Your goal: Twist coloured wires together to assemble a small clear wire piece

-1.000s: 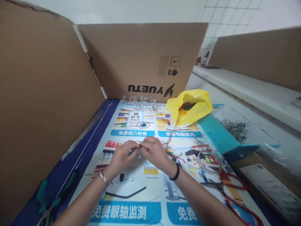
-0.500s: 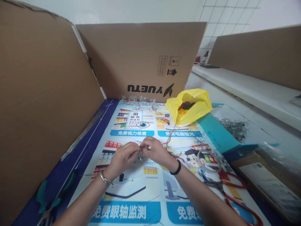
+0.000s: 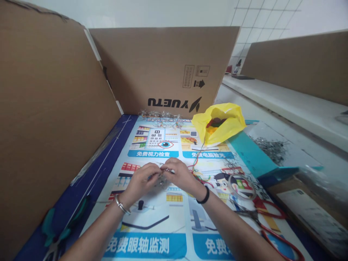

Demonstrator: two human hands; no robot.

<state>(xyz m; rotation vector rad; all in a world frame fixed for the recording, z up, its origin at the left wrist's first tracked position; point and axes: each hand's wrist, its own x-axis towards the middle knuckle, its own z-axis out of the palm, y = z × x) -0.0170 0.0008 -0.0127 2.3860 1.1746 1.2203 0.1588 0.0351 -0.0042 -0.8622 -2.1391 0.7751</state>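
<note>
- Cardboard (image 3: pixel 152 61) stands behind and to the left of a printed sheet (image 3: pixel 176 214) spread over a blue surface (image 3: pixel 127 125).
- Very little has changed over the last half second: the right hand (image 3: pixel 181 175) has its fingers slightly lower and closer to those of the left hand (image 3: pixel 144 177), and both wrists keep their place.
- Such a small shift suggests that the fine finger work is still under way at one spot.
- Both hands are closed at the fingertips, seemingly pinching a wire piece (image 3: pixel 162 182) between them; the exact grip is hidden.
- That piece is just below the meeting fingertips, over the middle of the sheet. It looks silvery, thin and loosely tangled, with the sheet showing through; its full shape is too small to tell.
- Coloured cords (image 3: pixel 201 178) lie just beside the right hand, with one strand running up to the yellow bag (image 3: pixel 227 132).
- Scissors (image 3: pixel 254 215) lie near the right forearm; pliers (image 3: pixel 56 240) lie left of the left forearm.
</note>
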